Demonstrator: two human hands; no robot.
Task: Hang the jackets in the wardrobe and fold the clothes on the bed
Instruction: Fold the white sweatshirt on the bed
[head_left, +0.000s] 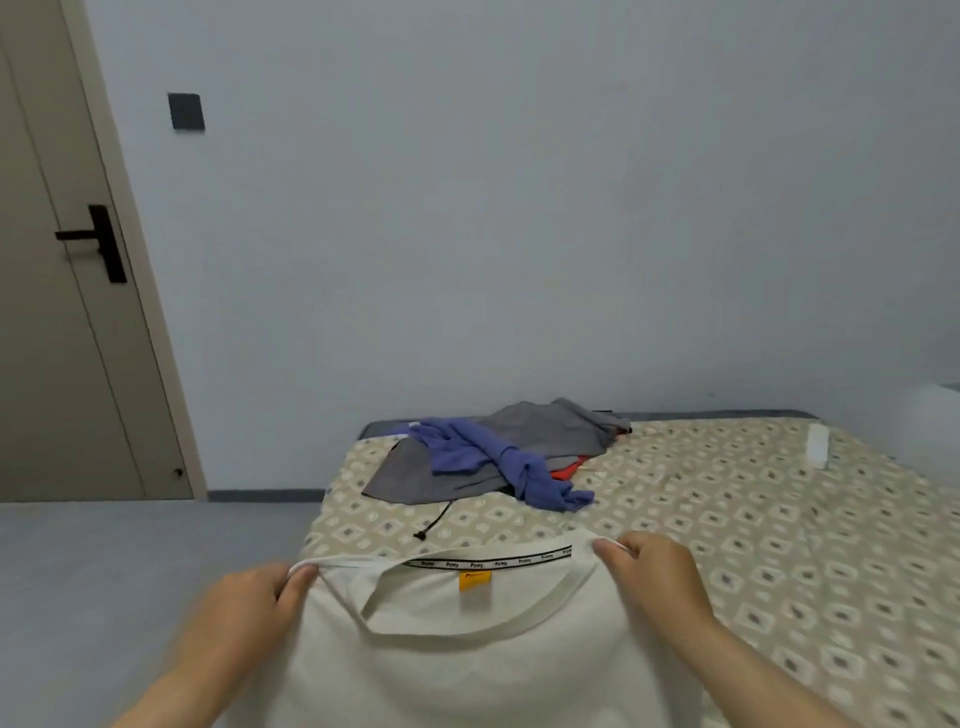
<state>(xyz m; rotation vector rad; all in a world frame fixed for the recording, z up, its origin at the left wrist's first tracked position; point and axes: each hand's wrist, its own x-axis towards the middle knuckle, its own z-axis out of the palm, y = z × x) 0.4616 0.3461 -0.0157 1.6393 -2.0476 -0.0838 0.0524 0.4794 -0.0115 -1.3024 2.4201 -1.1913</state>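
Head view: left hand (244, 603) and right hand (654, 577) each pinch a shoulder of the white T-shirt (457, 660), held up over the bed (753, 545). Folding step, I judge; next, lay it flat.

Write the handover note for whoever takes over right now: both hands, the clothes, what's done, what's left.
Left hand: pinches one shoulder of the white T-shirt.
Right hand: pinches the other shoulder; the shirt hangs spread between them at the near edge of the bed.
Far end of the bed: an unfolded pile, with the blue garment over the grey garment and a red garment peeking out.
Done: nothing folded in view.
Left: fold the T-shirt, then work through the pile.
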